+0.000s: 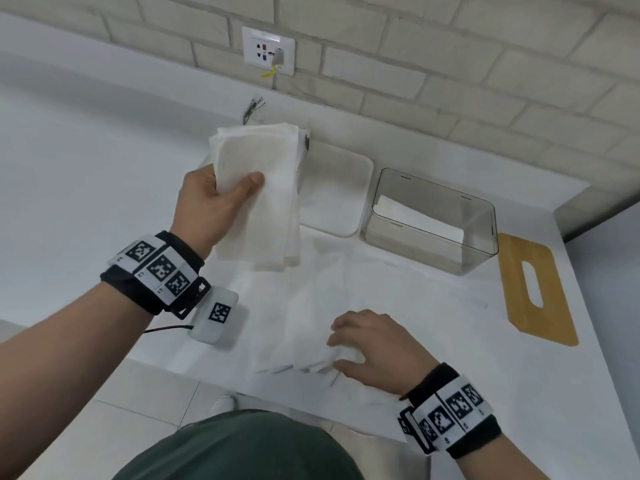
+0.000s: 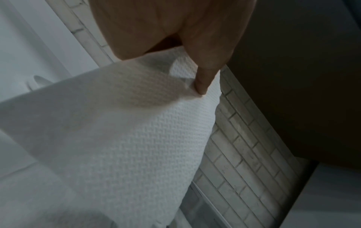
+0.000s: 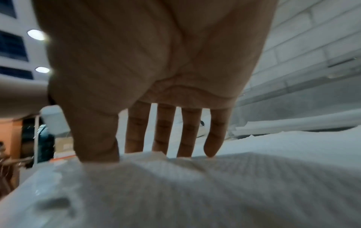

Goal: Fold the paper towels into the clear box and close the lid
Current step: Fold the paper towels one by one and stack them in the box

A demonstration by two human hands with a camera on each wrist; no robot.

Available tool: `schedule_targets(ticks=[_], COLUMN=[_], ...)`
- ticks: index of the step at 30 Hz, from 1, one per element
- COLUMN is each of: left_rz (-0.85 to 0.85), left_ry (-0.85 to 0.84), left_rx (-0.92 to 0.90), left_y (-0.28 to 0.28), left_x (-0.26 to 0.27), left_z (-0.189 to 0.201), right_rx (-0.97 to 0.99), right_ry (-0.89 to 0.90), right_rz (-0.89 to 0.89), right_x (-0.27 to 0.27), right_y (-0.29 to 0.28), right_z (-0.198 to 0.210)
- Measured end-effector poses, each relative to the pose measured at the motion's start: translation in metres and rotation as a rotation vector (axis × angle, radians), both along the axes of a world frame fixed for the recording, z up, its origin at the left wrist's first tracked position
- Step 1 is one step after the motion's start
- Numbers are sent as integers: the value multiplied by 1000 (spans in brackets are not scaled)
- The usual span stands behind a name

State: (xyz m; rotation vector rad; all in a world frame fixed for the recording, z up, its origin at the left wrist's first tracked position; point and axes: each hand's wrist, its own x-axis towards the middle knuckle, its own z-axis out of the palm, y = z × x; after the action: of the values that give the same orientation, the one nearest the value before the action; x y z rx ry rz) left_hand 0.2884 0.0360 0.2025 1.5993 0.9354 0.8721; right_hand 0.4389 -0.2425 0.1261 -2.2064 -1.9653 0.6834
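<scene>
At about 10 o'clock in the head view, the left hand [image 1: 221,202] is raised above the white counter [image 1: 86,174], its thumb and fingers pinching a folded stack of white embossed paper towels [image 1: 263,195]. The stack's long axis runs from 12 to 6 o'clock, its lower end hanging free over the counter; the left wrist view shows a fingertip [image 2: 203,86] pressed into the textured sheet. Behind the stack, at 12 o'clock, lies a white rounded-rectangle lid [image 1: 336,192], flat on the counter. Near 6 o'clock, the right hand [image 1: 374,344] rests with straight, slightly spread fingers on loose white paper towels [image 1: 311,306] lying spread on the counter. At 2 o'clock stands the clear rectangular plastic box [image 1: 433,220], open on top, just beside the lid, with white sheets showing inside it. At 3 o'clock lies a flat wooden board with a slot [image 1: 536,289], its long axis near 12 to 6 o'clock.
</scene>
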Motion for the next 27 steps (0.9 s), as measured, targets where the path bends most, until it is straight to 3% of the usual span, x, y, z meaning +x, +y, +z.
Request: schedule_targets(ticks=[7, 11, 16, 19, 22, 25, 27], left_rz=[-57, -59, -62, -116, -192, -321, -405], left_ry=[39, 25, 28, 40, 40, 64, 75], left_rx=[-2, 5, -5, 2, -30, -102, -156], left_y=[-10, -10, -8, -13, -21, -31, -38], left_x=[5, 6, 5, 10, 19, 28, 32], left_z=[0, 1, 4, 5, 3, -3, -5], right_rx=[-19, 192, 527, 611, 641, 660, 661], right_ry=[124, 97, 148, 314, 592, 859, 865], right_rz=[-41, -170, -303, -369, -340, -369, -451], right_x=[9, 8, 19, 27, 35, 39, 43], right_y=[6, 4, 11, 20, 29, 46, 62], right_z=[17, 34, 83, 119, 148, 155, 146])
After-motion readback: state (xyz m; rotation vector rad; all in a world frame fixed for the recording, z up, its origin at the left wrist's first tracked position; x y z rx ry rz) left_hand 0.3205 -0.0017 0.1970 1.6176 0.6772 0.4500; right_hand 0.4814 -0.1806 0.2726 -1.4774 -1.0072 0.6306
